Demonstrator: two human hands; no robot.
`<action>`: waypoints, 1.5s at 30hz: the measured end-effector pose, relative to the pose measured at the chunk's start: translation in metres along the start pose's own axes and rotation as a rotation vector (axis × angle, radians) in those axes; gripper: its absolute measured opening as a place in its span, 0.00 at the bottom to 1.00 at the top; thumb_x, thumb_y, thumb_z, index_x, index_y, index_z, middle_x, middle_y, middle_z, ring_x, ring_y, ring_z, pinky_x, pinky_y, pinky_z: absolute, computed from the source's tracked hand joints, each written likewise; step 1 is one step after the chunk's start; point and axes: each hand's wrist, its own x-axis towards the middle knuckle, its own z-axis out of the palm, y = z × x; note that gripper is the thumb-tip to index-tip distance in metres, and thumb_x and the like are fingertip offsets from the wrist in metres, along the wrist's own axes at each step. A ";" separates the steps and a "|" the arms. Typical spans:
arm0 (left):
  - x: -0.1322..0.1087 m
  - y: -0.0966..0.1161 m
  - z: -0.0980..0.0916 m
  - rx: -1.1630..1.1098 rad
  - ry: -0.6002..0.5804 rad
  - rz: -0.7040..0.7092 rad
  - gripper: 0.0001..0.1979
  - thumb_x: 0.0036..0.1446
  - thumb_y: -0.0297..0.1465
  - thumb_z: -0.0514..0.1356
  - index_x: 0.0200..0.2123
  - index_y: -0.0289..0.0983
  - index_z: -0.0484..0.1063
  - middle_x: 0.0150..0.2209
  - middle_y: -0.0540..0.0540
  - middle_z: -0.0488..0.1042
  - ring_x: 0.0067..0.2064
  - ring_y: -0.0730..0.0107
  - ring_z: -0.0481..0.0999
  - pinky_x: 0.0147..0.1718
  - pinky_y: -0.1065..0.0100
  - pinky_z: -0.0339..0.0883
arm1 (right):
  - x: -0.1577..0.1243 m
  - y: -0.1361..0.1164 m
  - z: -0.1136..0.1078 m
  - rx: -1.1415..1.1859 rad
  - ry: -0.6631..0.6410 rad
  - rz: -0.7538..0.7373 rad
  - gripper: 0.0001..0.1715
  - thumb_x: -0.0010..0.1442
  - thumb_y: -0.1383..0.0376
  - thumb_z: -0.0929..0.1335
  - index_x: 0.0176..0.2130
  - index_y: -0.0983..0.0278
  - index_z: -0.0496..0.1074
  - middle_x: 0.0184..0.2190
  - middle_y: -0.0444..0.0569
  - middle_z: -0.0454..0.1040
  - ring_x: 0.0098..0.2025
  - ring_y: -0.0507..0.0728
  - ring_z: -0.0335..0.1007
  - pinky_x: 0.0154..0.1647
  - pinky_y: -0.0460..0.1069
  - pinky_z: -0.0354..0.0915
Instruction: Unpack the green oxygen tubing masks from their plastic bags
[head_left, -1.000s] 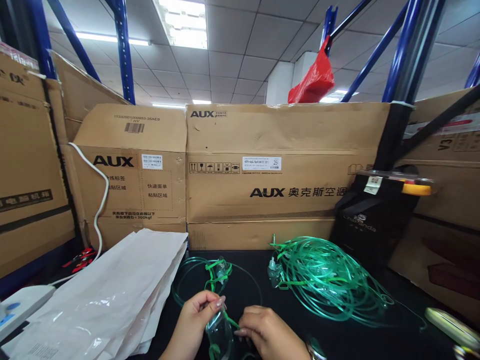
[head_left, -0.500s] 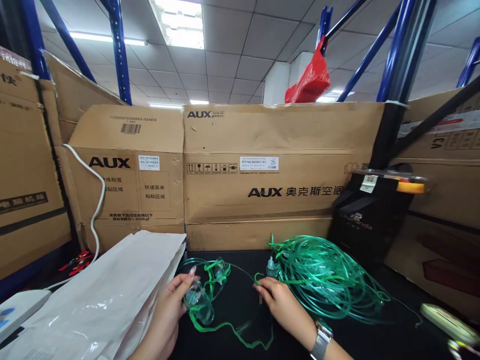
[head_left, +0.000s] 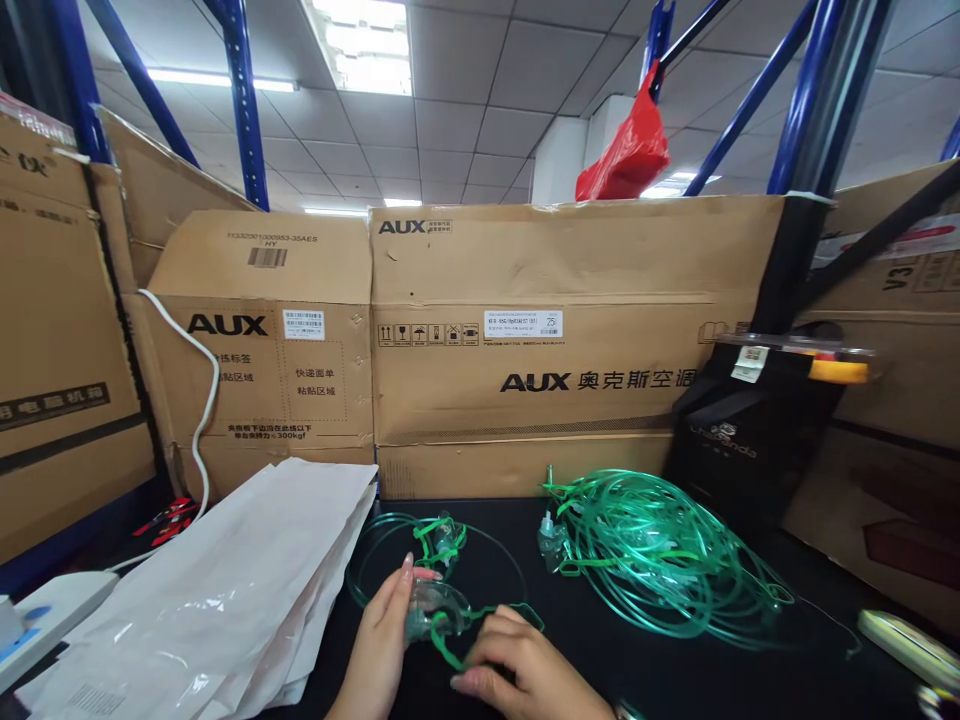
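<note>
Near the front centre of the black table, my left hand [head_left: 385, 632] grips a clear green-tinted mask [head_left: 435, 612] by its left side. My right hand [head_left: 517, 662] is just right of the mask, its fingers closed on the green strap [head_left: 444, 645] looping from it. Behind them lie a coil of thin green tubing [head_left: 373, 530] and a clear piece with a bright green strap [head_left: 444, 540]. To the right rests a big tangled pile of green tubing [head_left: 660, 560], with another clear fitting [head_left: 553, 542] at its left edge.
White plastic bags [head_left: 217, 590] lie at the left, beside a white power strip [head_left: 64, 610]. AUX cartons [head_left: 570, 270] stand behind the table. A black bag [head_left: 742, 440] and a yellow-green object [head_left: 907, 645] are at the right.
My right hand has moved left and down, close to the mask, bringing the strap in. My left hand and the mask have shifted right. The view has turned slightly left.
</note>
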 end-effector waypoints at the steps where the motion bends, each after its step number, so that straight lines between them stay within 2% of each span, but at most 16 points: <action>1: -0.001 0.000 0.001 -0.004 -0.044 0.000 0.24 0.43 0.50 0.60 0.32 0.35 0.74 0.30 0.47 0.77 0.33 0.66 0.74 0.33 0.68 0.67 | 0.000 0.003 0.002 0.032 -0.003 -0.001 0.13 0.53 0.55 0.68 0.29 0.62 0.73 0.28 0.45 0.72 0.35 0.53 0.65 0.39 0.46 0.58; 3: -0.003 -0.002 0.003 0.008 -0.136 0.014 0.23 0.44 0.48 0.60 0.36 0.36 0.75 0.36 0.44 0.77 0.40 0.62 0.73 0.39 0.66 0.66 | 0.001 0.007 0.005 0.113 0.003 0.045 0.13 0.48 0.55 0.71 0.29 0.62 0.74 0.27 0.44 0.72 0.35 0.53 0.66 0.36 0.44 0.59; 6: -0.005 -0.007 0.006 0.075 -0.241 0.066 0.20 0.46 0.45 0.60 0.39 0.39 0.76 0.43 0.43 0.76 0.46 0.57 0.71 0.47 0.62 0.62 | 0.002 0.012 0.009 0.318 -0.020 0.200 0.16 0.52 0.54 0.68 0.25 0.64 0.72 0.21 0.42 0.69 0.26 0.50 0.65 0.28 0.42 0.59; 9: -0.006 -0.010 0.009 0.080 -0.323 0.085 0.19 0.47 0.43 0.61 0.41 0.41 0.75 0.47 0.43 0.74 0.51 0.55 0.68 0.50 0.59 0.60 | 0.002 0.014 0.010 0.503 -0.002 0.317 0.21 0.53 0.49 0.65 0.27 0.65 0.67 0.16 0.40 0.65 0.17 0.48 0.60 0.18 0.42 0.55; 13: -0.007 -0.009 0.010 -0.051 -0.402 0.047 0.22 0.40 0.36 0.68 0.43 0.45 0.73 0.41 0.45 0.77 0.43 0.58 0.74 0.41 0.61 0.68 | 0.002 0.013 0.007 0.498 0.029 0.307 0.23 0.55 0.47 0.62 0.26 0.64 0.63 0.13 0.37 0.60 0.14 0.46 0.53 0.15 0.41 0.50; 16: -0.008 -0.007 0.009 0.027 -0.424 0.076 0.19 0.40 0.33 0.68 0.40 0.44 0.75 0.41 0.45 0.78 0.43 0.61 0.75 0.44 0.64 0.66 | -0.001 0.008 0.004 0.403 0.021 0.227 0.21 0.57 0.52 0.61 0.24 0.64 0.63 0.14 0.39 0.60 0.17 0.47 0.56 0.19 0.41 0.53; 19: -0.008 -0.004 0.008 0.179 -0.364 0.131 0.13 0.44 0.34 0.65 0.37 0.42 0.77 0.42 0.44 0.77 0.45 0.59 0.74 0.46 0.63 0.65 | -0.003 0.005 0.003 0.327 -0.011 0.192 0.18 0.59 0.58 0.59 0.22 0.64 0.62 0.13 0.38 0.59 0.16 0.47 0.56 0.19 0.41 0.52; 23: -0.009 0.003 0.008 0.244 -0.242 0.197 0.09 0.42 0.35 0.65 0.30 0.40 0.80 0.36 0.42 0.79 0.42 0.57 0.74 0.42 0.62 0.68 | -0.004 0.005 0.008 0.191 0.000 0.100 0.14 0.56 0.68 0.60 0.19 0.64 0.59 0.14 0.37 0.57 0.18 0.46 0.52 0.20 0.41 0.50; 27: -0.009 0.007 0.008 0.014 -0.128 0.065 0.13 0.38 0.37 0.68 0.29 0.37 0.80 0.36 0.43 0.79 0.40 0.57 0.76 0.38 0.64 0.71 | -0.003 0.009 0.014 0.101 -0.056 0.014 0.12 0.47 0.77 0.61 0.18 0.65 0.59 0.16 0.36 0.54 0.20 0.45 0.50 0.21 0.40 0.49; 30: -0.005 0.012 0.004 -0.128 -0.050 -0.098 0.13 0.42 0.32 0.67 0.33 0.33 0.78 0.34 0.41 0.79 0.38 0.57 0.77 0.34 0.65 0.74 | -0.005 0.012 0.015 0.093 -0.066 -0.004 0.12 0.44 0.79 0.61 0.18 0.65 0.60 0.16 0.36 0.55 0.20 0.45 0.51 0.22 0.39 0.49; 33: 0.004 0.021 -0.006 -0.240 0.129 -0.064 0.06 0.50 0.23 0.61 0.33 0.31 0.77 0.34 0.41 0.79 0.38 0.60 0.78 0.35 0.63 0.74 | -0.008 0.013 0.015 0.114 -0.147 -0.054 0.12 0.43 0.80 0.62 0.18 0.65 0.61 0.17 0.36 0.57 0.20 0.45 0.52 0.22 0.39 0.49; 35: 0.010 0.027 -0.013 -0.280 0.224 0.010 0.08 0.53 0.20 0.57 0.32 0.33 0.76 0.35 0.44 0.79 0.40 0.64 0.77 0.38 0.63 0.74 | -0.010 0.011 0.013 0.102 -0.196 -0.083 0.11 0.45 0.79 0.63 0.19 0.65 0.62 0.17 0.36 0.59 0.20 0.45 0.53 0.21 0.39 0.49; 37: 0.014 0.030 -0.016 -0.288 0.231 0.032 0.08 0.53 0.19 0.56 0.33 0.33 0.75 0.37 0.44 0.78 0.41 0.64 0.77 0.40 0.61 0.73 | -0.008 0.009 0.010 0.031 -0.131 -0.066 0.10 0.50 0.75 0.63 0.21 0.64 0.64 0.18 0.37 0.61 0.20 0.46 0.56 0.22 0.39 0.51; 40: 0.010 0.027 -0.011 -0.289 0.127 -0.034 0.08 0.54 0.21 0.57 0.37 0.32 0.74 0.39 0.41 0.78 0.43 0.60 0.76 0.42 0.57 0.72 | -0.003 0.012 -0.005 -0.107 0.130 0.034 0.13 0.59 0.68 0.60 0.24 0.63 0.67 0.22 0.42 0.68 0.26 0.50 0.63 0.28 0.42 0.57; 42: 0.005 0.024 -0.004 -0.290 0.065 -0.094 0.08 0.54 0.22 0.57 0.38 0.32 0.73 0.40 0.40 0.77 0.44 0.60 0.76 0.44 0.57 0.71 | 0.001 0.022 -0.019 -0.202 0.295 0.091 0.16 0.61 0.64 0.59 0.26 0.63 0.69 0.25 0.45 0.70 0.31 0.53 0.66 0.33 0.45 0.59; 45: -0.001 0.023 0.002 -0.315 0.033 -0.150 0.08 0.56 0.26 0.57 0.38 0.32 0.74 0.42 0.39 0.77 0.45 0.59 0.75 0.46 0.57 0.69 | 0.003 0.046 -0.039 -0.461 0.482 0.146 0.12 0.60 0.64 0.61 0.33 0.64 0.71 0.32 0.51 0.70 0.36 0.58 0.65 0.38 0.51 0.61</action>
